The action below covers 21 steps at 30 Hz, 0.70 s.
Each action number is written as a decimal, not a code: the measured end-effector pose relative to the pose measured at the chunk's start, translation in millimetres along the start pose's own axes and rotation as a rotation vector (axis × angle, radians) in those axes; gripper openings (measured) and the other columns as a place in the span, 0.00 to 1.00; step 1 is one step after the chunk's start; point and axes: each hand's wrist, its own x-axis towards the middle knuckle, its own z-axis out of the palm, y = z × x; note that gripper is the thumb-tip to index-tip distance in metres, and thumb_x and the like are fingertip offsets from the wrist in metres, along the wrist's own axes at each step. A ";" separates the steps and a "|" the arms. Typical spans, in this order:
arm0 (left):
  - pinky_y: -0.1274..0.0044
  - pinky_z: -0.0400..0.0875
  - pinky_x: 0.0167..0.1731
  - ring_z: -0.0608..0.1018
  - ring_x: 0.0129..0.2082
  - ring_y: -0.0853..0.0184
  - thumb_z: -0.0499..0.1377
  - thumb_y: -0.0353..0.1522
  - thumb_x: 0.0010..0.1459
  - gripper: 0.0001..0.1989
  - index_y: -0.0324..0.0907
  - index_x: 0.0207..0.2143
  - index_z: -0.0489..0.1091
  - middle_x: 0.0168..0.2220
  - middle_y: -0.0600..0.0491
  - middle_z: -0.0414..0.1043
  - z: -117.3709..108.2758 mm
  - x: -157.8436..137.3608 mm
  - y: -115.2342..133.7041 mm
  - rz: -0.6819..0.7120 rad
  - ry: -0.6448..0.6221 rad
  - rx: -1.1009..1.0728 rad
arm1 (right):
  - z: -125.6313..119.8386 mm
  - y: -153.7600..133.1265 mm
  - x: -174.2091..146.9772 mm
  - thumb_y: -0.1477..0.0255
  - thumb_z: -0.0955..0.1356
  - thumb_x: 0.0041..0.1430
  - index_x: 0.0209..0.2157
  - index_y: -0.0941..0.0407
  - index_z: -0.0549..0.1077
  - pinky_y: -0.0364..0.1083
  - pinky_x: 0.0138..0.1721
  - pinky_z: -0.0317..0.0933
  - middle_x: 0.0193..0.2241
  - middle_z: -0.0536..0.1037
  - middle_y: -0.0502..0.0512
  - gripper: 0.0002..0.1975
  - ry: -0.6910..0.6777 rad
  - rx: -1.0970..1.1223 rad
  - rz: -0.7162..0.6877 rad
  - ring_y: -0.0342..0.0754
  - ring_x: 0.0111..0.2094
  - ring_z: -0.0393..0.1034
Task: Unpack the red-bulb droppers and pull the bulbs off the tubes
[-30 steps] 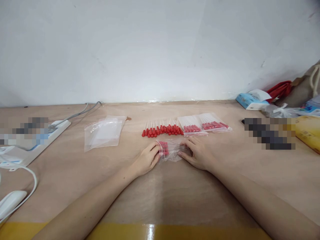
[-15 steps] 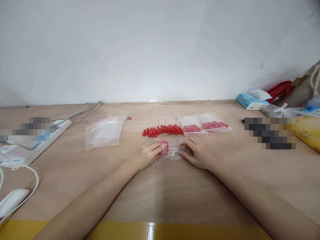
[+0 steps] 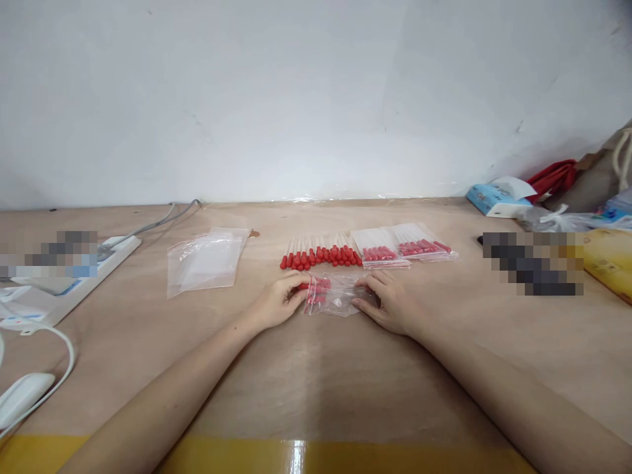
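Observation:
A clear zip bag (image 3: 343,296) lies flat between my hands, its red-lined mouth facing left. Inside its left part are several droppers with red bulbs (image 3: 317,299); their thin stems are hard to make out. My left hand (image 3: 279,299) has thumb and forefinger closed at the mouth, where some red shows close to the fingertips. My right hand (image 3: 388,299) pinches the bag's right end. Just beyond it lies a row of loose red-bulbed droppers (image 3: 320,253), bulbs towards me. To their right are two filled zip bags (image 3: 380,252) of droppers, side by side.
A stack of flat clear bags (image 3: 210,263) lies to the left. Further left are a white power strip (image 3: 116,253) and cables. At the right sit a blue tissue pack (image 3: 496,197), a blurred dark object (image 3: 530,266) and a yellow package (image 3: 609,257). A wall stands behind the table.
My left hand has drawn back left from the bag's mouth, and the mouth now lies flatter with more of the red bulbs showing. My right hand stays at the other end.

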 end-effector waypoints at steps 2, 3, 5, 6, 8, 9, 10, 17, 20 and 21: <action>0.76 0.66 0.39 0.72 0.38 0.67 0.50 0.30 0.58 0.12 0.39 0.42 0.69 0.39 0.48 0.70 -3.7 -0.2 -0.6 -0.035 -0.049 -0.070 | 0.0 -0.3 0.2 0.66 0.64 0.55 0.37 0.56 0.67 0.47 0.35 0.57 0.31 0.69 0.54 0.10 -0.001 0.001 0.005 0.46 0.32 0.61; 0.76 0.66 0.39 0.71 0.38 0.67 0.50 0.31 0.58 0.12 0.40 0.42 0.68 0.39 0.48 0.69 -4.8 -0.4 -0.2 -0.037 -0.079 -0.104 | 0.3 -0.3 0.2 0.66 0.64 0.55 0.37 0.56 0.67 0.47 0.35 0.57 0.31 0.69 0.54 0.10 -0.002 -0.001 0.008 0.46 0.32 0.61; 0.76 0.66 0.40 0.71 0.40 0.67 0.52 0.32 0.57 0.12 0.40 0.43 0.67 0.41 0.48 0.68 -5.2 -0.7 2.1 -0.024 -0.122 -0.149 | 0.9 0.0 0.1 0.66 0.64 0.55 0.37 0.56 0.67 0.47 0.36 0.57 0.31 0.69 0.54 0.10 -0.001 -0.006 0.010 0.46 0.33 0.61; 0.76 0.66 0.39 0.70 0.40 0.66 0.53 0.32 0.56 0.13 0.40 0.44 0.67 0.42 0.47 0.68 -4.4 -0.9 3.5 -0.015 -0.137 -0.155 | 1.2 0.3 0.0 0.66 0.64 0.55 0.37 0.56 0.67 0.47 0.36 0.57 0.31 0.69 0.54 0.10 -0.001 -0.010 0.009 0.47 0.33 0.61; 0.77 0.66 0.37 0.70 0.40 0.66 0.54 0.32 0.55 0.14 0.40 0.45 0.66 0.44 0.47 0.66 -2.0 -1.2 5.8 0.003 -0.157 -0.134 | 1.5 0.7 -0.3 0.66 0.64 0.55 0.37 0.56 0.67 0.47 0.36 0.57 0.31 0.69 0.55 0.10 0.003 -0.015 0.007 0.47 0.33 0.62; 0.77 0.66 0.36 0.70 0.40 0.66 0.55 0.32 0.54 0.15 0.41 0.45 0.66 0.44 0.47 0.66 -0.8 -1.4 6.4 0.012 -0.162 -0.115 | 1.4 0.8 -0.3 0.66 0.63 0.55 0.37 0.56 0.67 0.47 0.36 0.57 0.31 0.69 0.55 0.10 0.005 -0.016 0.005 0.47 0.33 0.62; 0.77 0.66 0.36 0.70 0.40 0.66 0.54 0.31 0.55 0.14 0.41 0.45 0.65 0.43 0.47 0.66 -0.2 -1.6 6.3 0.019 -0.165 -0.097 | 1.2 0.7 -0.4 0.66 0.63 0.55 0.37 0.56 0.67 0.47 0.36 0.57 0.31 0.69 0.55 0.10 0.006 -0.016 0.001 0.47 0.33 0.62; 0.79 0.65 0.33 0.70 0.33 0.69 0.52 0.30 0.54 0.08 0.40 0.37 0.65 0.35 0.52 0.67 -24.0 -1.9 -2.6 -0.016 -0.271 -0.008 | -0.4 -0.1 -0.4 0.66 0.64 0.55 0.37 0.55 0.67 0.47 0.36 0.58 0.31 0.69 0.55 0.10 -0.003 -0.024 -0.002 0.47 0.33 0.62; 0.80 0.64 0.30 0.69 0.30 0.70 0.51 0.32 0.55 0.07 0.40 0.35 0.64 0.32 0.53 0.67 -33.4 -0.2 -1.0 -0.054 -0.336 0.081 | 0.9 1.0 -0.7 0.66 0.64 0.55 0.37 0.55 0.67 0.47 0.37 0.58 0.31 0.69 0.55 0.10 -0.002 -0.023 -0.006 0.47 0.34 0.62; 0.79 0.63 0.30 0.69 0.31 0.69 0.52 0.33 0.55 0.07 0.40 0.34 0.64 0.33 0.53 0.66 -32.9 0.7 0.7 -0.042 -0.325 0.118 | 1.4 1.5 -0.8 0.66 0.64 0.55 0.37 0.55 0.67 0.47 0.37 0.58 0.31 0.69 0.55 0.10 -0.001 -0.021 -0.010 0.47 0.34 0.62</action>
